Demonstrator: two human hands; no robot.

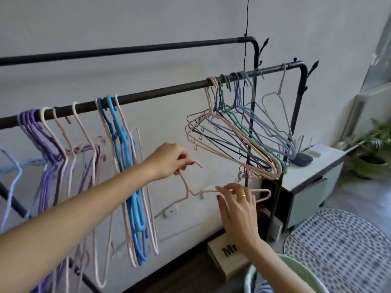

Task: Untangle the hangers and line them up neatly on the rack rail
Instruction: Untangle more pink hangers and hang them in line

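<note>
Two hands [169, 160] [237, 205] pinch one freed pink hanger [191, 192]; next, its hook likely goes onto the rail [160, 92].

Soft, even daylight fills the room, brightest at the far right, and the pale wall [148, 28] shows only faint shadows and no glare. The wide lens bows the black rack rail [148, 96] and stretches the left forearm [63, 218] at the edge. Detail is slightly soft throughout, as if compressed.
</note>
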